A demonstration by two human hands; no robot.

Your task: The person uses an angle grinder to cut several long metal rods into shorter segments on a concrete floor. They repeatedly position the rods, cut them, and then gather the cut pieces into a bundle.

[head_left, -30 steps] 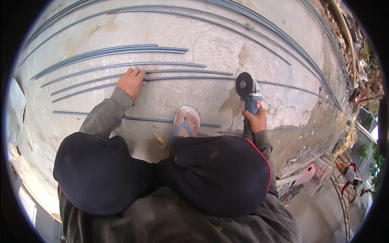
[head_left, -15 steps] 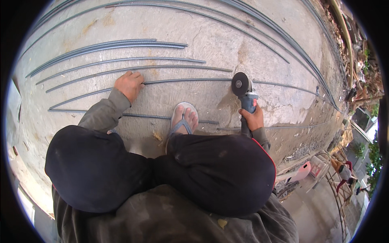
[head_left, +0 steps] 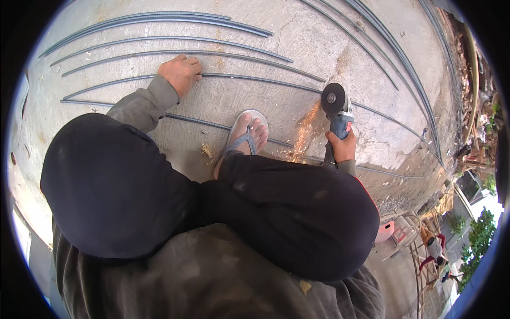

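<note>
My left hand (head_left: 181, 73) is closed around a long steel rebar (head_left: 255, 78) lying across the concrete. Farther right, my right hand (head_left: 342, 146) grips the handle of an angle grinder (head_left: 340, 125), blue-grey with a dark cutting disc (head_left: 332, 98). The disc touches the rebar, and a stream of orange sparks (head_left: 305, 130) flies from it toward my sandalled foot (head_left: 247, 133). Where exactly the disc's edge meets the bar is partly hidden behind the disc.
Several cut rebars (head_left: 159, 18) lie beyond my left hand. A shorter bar (head_left: 196, 122) passes by my foot. Long rebars (head_left: 409, 61) curve along the right side. Debris lines the right edge, and people (head_left: 434, 250) are far off at lower right.
Sparks have appeared at the disc, which now meets the rebar. The view has shifted, so the bars and both hands sit higher or farther right. Both hands keep their holds.
</note>
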